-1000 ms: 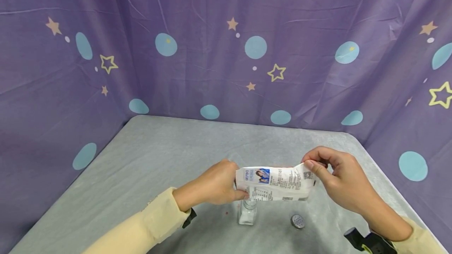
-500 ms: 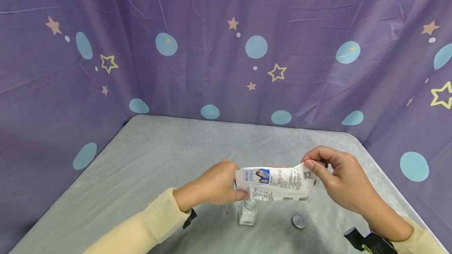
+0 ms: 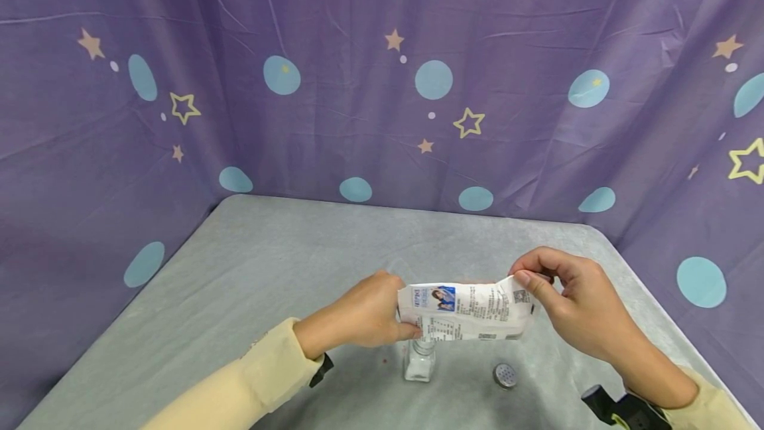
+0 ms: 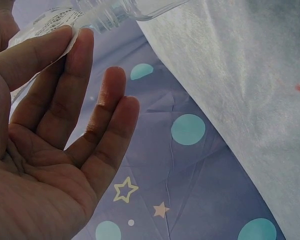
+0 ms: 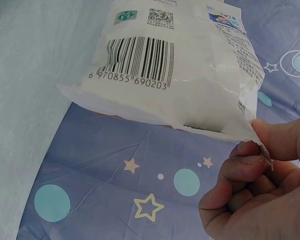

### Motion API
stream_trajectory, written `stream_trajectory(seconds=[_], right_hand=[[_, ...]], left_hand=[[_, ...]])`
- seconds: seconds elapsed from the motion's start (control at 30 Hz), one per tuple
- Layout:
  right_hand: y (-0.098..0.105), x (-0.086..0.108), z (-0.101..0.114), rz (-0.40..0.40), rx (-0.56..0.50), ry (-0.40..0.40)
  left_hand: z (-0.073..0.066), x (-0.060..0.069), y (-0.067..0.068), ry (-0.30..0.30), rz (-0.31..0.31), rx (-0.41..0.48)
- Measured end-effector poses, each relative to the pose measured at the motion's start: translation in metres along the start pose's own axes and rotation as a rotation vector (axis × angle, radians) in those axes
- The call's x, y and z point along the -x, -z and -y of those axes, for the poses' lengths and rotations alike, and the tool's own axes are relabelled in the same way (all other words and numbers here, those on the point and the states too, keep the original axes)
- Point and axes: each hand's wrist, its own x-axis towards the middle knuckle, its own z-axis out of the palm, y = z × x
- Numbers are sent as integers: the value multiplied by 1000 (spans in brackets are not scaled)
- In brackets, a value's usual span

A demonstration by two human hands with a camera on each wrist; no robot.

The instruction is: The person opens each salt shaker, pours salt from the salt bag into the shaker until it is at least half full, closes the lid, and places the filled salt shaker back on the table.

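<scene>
A white printed packet (image 3: pixel 471 310) lies sideways in the air, held at both ends. My left hand (image 3: pixel 367 310) pinches its left end between thumb and fingers; in the left wrist view two other fingers (image 4: pixel 107 107) extend free of it. At the opposite upper corner my right hand (image 3: pixel 575 304) pinches the edge with thumb and fingertips. Under the packet's left end stands a small clear glass jar (image 3: pixel 420 365) with white contents at the bottom; the packet partly hides its mouth. The packet's barcode side (image 5: pixel 140 60) faces the right wrist view.
A round perforated metal cap (image 3: pixel 504 375) lies on the grey-covered table (image 3: pixel 298 251), right of the jar. Small reddish specks dot the cover. Behind the table and at its sides hangs a purple curtain (image 3: pixel 358 85) with stars and blue dots.
</scene>
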Motion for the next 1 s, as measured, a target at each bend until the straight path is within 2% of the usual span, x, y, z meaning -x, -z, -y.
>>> stream_trajectory(seconds=[0.43, 1.0], right_hand=[[0, -1, 1, 0, 9, 10], [1, -1, 2, 8, 5, 7]], left_hand=[[-1, 2, 1, 3, 2, 30], [-1, 2, 1, 2, 9, 26]])
